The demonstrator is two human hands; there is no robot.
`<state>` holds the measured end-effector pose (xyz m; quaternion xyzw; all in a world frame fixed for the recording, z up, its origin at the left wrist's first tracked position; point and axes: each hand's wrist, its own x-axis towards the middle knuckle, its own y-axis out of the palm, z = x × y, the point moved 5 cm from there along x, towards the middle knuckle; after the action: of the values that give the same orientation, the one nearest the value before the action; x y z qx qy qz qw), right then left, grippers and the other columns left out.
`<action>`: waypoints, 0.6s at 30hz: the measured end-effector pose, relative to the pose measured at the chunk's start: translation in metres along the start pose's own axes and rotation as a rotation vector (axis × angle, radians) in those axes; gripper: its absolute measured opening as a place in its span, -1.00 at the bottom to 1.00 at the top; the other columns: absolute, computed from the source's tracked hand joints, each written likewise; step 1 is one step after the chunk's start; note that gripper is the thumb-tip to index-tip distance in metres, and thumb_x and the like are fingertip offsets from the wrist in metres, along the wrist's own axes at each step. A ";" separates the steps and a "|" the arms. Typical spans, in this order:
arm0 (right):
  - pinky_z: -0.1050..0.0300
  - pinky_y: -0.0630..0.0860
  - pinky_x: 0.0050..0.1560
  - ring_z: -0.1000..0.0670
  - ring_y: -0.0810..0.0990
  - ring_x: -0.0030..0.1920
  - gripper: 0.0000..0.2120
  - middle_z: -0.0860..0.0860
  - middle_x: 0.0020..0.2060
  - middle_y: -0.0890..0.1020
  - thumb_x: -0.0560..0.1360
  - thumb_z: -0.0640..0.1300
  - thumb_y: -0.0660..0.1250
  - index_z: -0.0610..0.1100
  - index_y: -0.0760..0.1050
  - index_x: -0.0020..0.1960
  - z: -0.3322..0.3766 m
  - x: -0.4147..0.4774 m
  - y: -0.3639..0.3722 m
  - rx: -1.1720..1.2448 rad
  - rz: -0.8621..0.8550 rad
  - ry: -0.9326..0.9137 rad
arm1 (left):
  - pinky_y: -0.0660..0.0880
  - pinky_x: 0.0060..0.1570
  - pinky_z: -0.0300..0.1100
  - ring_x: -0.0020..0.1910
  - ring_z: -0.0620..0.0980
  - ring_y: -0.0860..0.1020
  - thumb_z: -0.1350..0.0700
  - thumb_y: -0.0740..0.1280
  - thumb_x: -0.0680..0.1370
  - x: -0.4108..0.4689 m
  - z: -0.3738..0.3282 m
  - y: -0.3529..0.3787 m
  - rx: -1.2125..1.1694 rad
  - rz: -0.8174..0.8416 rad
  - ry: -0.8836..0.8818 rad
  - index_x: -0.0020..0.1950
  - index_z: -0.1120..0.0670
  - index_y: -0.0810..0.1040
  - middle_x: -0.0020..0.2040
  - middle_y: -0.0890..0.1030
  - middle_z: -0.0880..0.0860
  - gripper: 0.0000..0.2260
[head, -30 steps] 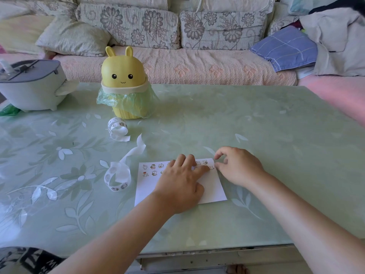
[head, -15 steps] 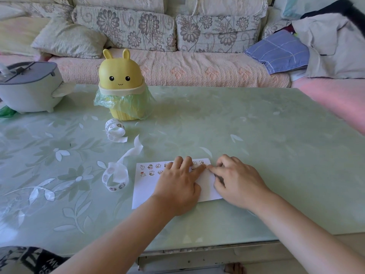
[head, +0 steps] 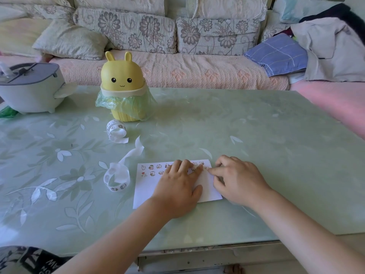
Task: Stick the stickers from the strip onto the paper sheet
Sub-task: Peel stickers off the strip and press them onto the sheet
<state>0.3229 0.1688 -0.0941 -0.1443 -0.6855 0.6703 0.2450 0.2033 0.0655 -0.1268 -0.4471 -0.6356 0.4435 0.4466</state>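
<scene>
Because the paper sheet [head: 146, 186] would likely slide on the bench [head: 256, 135], the left hand [head: 177, 186] lies flat on it, fingers [head: 184, 165] straight and together, while the right hand's [head: 239, 180] stretched forefinger [head: 214, 171] presses a sticker [head: 206, 168] at its 2 o'clock corner, the strip [head: 116, 177] lying at 9 o'clock.

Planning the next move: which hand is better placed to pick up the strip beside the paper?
Left, probably. The strip lies just left of the paper, nearest the left hand. The right hand is at the paper's right edge and would have to cross over.
</scene>
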 end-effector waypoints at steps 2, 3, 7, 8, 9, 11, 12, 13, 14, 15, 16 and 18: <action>0.11 0.48 -0.11 0.01 0.56 0.01 -0.74 0.12 0.02 0.53 0.55 0.03 0.20 0.11 0.65 0.08 0.003 0.005 -0.005 0.045 0.010 0.033 | 0.26 0.33 -0.12 0.33 0.00 0.25 -0.12 0.10 0.60 0.000 0.004 -0.004 -0.058 0.004 0.011 0.54 -0.11 0.23 0.35 0.34 -0.07 -0.51; 0.10 0.50 -0.09 0.01 0.58 0.02 -0.75 0.12 0.02 0.54 0.56 0.02 0.21 0.10 0.65 0.07 0.006 0.008 -0.009 0.073 -0.010 0.038 | 0.27 0.33 -0.13 0.34 -0.02 0.27 -0.10 0.13 0.59 -0.001 0.007 -0.008 -0.099 -0.013 0.015 0.51 -0.10 0.27 0.35 0.37 -0.08 -0.53; 0.13 0.44 -0.13 0.00 0.59 -0.04 -0.79 0.13 0.02 0.57 0.57 0.00 0.25 0.13 0.64 0.08 0.028 0.027 -0.020 0.236 -0.008 0.074 | 0.42 0.18 -0.09 0.21 0.00 0.41 -0.01 0.22 0.54 -0.006 0.024 -0.032 -0.217 -0.156 -0.002 0.34 -0.01 0.51 0.21 0.52 -0.05 -0.63; 0.13 0.43 -0.13 0.01 0.58 -0.04 -0.81 0.13 0.00 0.57 0.56 0.01 0.26 0.14 0.64 0.06 0.035 0.031 -0.020 0.276 0.008 0.076 | 0.46 0.10 -0.07 0.14 0.01 0.44 0.00 0.22 0.52 -0.009 0.029 -0.039 -0.233 -0.201 -0.008 0.28 0.00 0.54 0.15 0.54 -0.05 -0.65; 0.12 0.44 -0.12 0.02 0.57 -0.04 -0.83 0.14 -0.02 0.58 0.55 0.01 0.28 0.14 0.63 0.03 0.043 0.036 -0.021 0.319 0.021 0.068 | 0.48 0.03 -0.07 0.07 0.01 0.46 0.01 0.22 0.50 -0.013 0.035 -0.046 -0.241 -0.240 -0.019 0.21 0.00 0.57 0.08 0.54 -0.05 -0.69; 0.12 0.48 -0.06 0.05 0.56 -0.04 -0.87 0.16 -0.05 0.60 0.54 0.01 0.30 0.14 0.62 0.00 0.062 0.043 -0.022 0.408 0.069 0.055 | 0.47 -0.08 -0.08 -0.03 0.00 0.46 0.05 0.26 0.47 -0.021 0.049 -0.060 -0.238 -0.292 -0.066 0.09 -0.01 0.58 -0.03 0.54 -0.07 -0.77; 0.13 0.50 -0.04 0.07 0.57 -0.04 -0.87 0.17 -0.06 0.61 0.54 0.00 0.30 0.13 0.62 -0.01 0.071 0.047 -0.021 0.449 0.094 0.048 | 0.47 -0.11 -0.09 -0.06 0.00 0.46 0.08 0.28 0.46 -0.026 0.057 -0.066 -0.236 -0.309 -0.096 0.05 -0.01 0.57 -0.07 0.53 -0.08 -0.81; 0.13 0.51 -0.03 0.08 0.58 -0.05 -0.86 0.19 -0.06 0.64 0.54 -0.02 0.31 0.12 0.63 0.00 0.080 0.051 -0.020 0.486 0.113 0.043 | 0.46 -0.13 -0.09 -0.08 0.01 0.47 0.10 0.32 0.46 -0.030 0.066 -0.072 -0.230 -0.322 -0.121 0.02 0.00 0.57 -0.10 0.52 -0.09 -0.85; 0.14 0.53 -0.01 0.10 0.59 -0.06 -0.86 0.19 -0.07 0.65 0.54 -0.03 0.31 0.11 0.64 0.01 0.089 0.055 -0.019 0.520 0.131 0.040 | 0.46 -0.15 -0.09 -0.09 0.01 0.47 0.13 0.35 0.46 -0.035 0.073 -0.077 -0.215 -0.326 -0.141 -0.01 0.00 0.56 -0.13 0.51 -0.10 -0.87; 0.13 0.54 0.01 0.10 0.60 -0.06 -0.85 0.19 -0.08 0.67 0.54 -0.05 0.32 0.10 0.65 0.01 0.097 0.058 -0.018 0.556 0.150 0.038 | 0.46 -0.16 -0.08 -0.10 0.01 0.47 0.13 0.37 0.46 -0.039 0.080 -0.081 -0.196 -0.319 -0.159 -0.02 0.00 0.54 -0.15 0.50 -0.11 -0.88; 0.12 0.55 0.04 0.11 0.61 -0.05 -0.85 0.19 -0.08 0.68 0.53 -0.07 0.32 0.09 0.65 0.01 0.105 0.062 -0.015 0.585 0.171 0.034 | 0.46 -0.17 -0.07 -0.10 0.00 0.46 0.12 0.39 0.46 -0.044 0.088 -0.083 -0.178 -0.300 -0.180 -0.03 0.00 0.53 -0.16 0.49 -0.12 -0.88; 0.11 0.56 0.06 0.12 0.62 -0.03 -0.84 0.19 -0.09 0.68 0.54 -0.08 0.31 0.07 0.66 0.00 0.119 0.067 -0.010 0.619 0.205 0.025 | 0.42 -0.20 -0.10 -0.11 -0.01 0.44 0.05 0.39 0.46 -0.054 0.101 -0.087 -0.135 -0.268 -0.212 -0.05 -0.02 0.49 -0.18 0.46 -0.13 -0.87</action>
<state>0.2048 0.1025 -0.0729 -0.1393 -0.4279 0.8664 0.2165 0.1016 -0.0210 -0.0734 -0.3383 -0.7611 0.3811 0.4013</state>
